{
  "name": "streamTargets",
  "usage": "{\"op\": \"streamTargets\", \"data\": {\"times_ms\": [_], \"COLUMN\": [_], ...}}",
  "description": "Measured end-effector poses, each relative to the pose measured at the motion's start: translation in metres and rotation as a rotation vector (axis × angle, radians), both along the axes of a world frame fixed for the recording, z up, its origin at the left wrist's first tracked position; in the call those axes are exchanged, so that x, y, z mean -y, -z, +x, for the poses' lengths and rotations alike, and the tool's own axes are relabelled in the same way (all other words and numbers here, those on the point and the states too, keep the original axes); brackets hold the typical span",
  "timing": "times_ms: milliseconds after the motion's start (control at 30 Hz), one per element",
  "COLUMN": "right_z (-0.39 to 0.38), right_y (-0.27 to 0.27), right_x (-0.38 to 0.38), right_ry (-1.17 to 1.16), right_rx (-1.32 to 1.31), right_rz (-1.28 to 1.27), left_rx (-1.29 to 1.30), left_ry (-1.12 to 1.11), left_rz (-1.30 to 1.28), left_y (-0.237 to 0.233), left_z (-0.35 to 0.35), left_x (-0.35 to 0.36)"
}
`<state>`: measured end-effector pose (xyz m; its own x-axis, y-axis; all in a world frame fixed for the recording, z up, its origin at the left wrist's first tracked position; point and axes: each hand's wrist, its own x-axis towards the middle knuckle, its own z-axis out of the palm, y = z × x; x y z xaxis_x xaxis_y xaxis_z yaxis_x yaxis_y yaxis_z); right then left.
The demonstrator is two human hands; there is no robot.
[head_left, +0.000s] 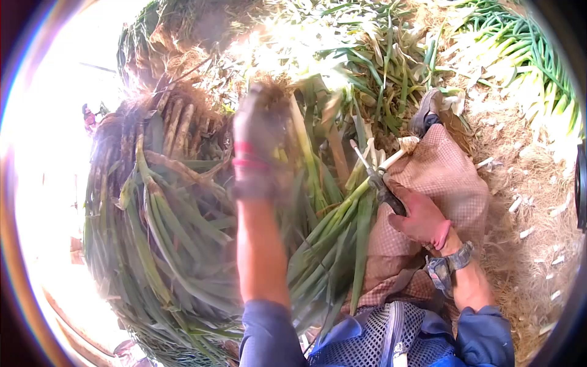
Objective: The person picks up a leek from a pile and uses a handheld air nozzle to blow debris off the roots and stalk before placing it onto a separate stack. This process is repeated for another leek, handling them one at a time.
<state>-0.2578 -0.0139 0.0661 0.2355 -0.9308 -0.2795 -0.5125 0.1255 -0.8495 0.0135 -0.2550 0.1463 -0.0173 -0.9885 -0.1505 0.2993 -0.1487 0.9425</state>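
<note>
My left hand point(260, 137), in a dark glove with red bands at the wrist, is smeared by motion over a heap of long green onions point(189, 244). Its fingers, near some brown roots, are too blurred to read. On the right, my right hand point(422, 214) wears a pinkish glove and is closed around a dark-handled knife point(388, 196). The thin blade points up and left, beside a trimmed green onion point(391, 160) with a white stem end. That onion lies against the checked cloth point(455, 162) over my leg.
Brown, rooty onion bases point(180, 125) face up at the left of the heap. Loose leaves and peelings point(373, 67) cover the ground ahead. A row of cleaner green onions point(538, 67) lies at the far right, above straw-like litter point(532, 214) with white scraps. My shoe point(426, 110) sticks out past the cloth.
</note>
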Motion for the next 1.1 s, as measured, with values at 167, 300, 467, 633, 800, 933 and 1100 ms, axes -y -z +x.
{"op": "streamTargets", "data": {"times_ms": [167, 300, 467, 633, 800, 933, 1100], "right_z": [0.007, 0.014, 0.020, 0.021, 0.045, 0.059, 0.056], "right_y": [-0.009, -0.004, -0.013, -0.017, -0.031, -0.011, -0.008], "right_x": [-0.014, -0.016, -0.016, -0.016, 0.027, 0.064, 0.054], "right_ry": [-0.034, -0.034, -0.137, -0.276, -0.268, -0.173, -0.199], "right_rx": [0.183, 0.054, -0.037, -0.130, -0.292, -0.378, -0.364], "right_rz": [0.139, 0.035, 0.070, 0.118, 0.152, -0.016, -0.043], "left_rx": [1.539, 1.743, 1.627, 1.548, 1.574, 1.556, 1.451], "left_ry": [0.301, 0.251, 0.397, 0.500, 0.537, 0.619, 0.654], "left_rz": [0.141, 0.013, 0.314, 0.375, 0.414, 0.391, 0.305], "left_y": [0.140, 0.140, 0.139, 0.117, 0.118, 0.112, 0.123], "left_z": [0.020, 0.008, 0.005, -0.001, -0.005, -0.010, -0.010], "left_x": [-0.081, -0.100, -0.086, -0.118, -0.141, -0.161, -0.182]}}
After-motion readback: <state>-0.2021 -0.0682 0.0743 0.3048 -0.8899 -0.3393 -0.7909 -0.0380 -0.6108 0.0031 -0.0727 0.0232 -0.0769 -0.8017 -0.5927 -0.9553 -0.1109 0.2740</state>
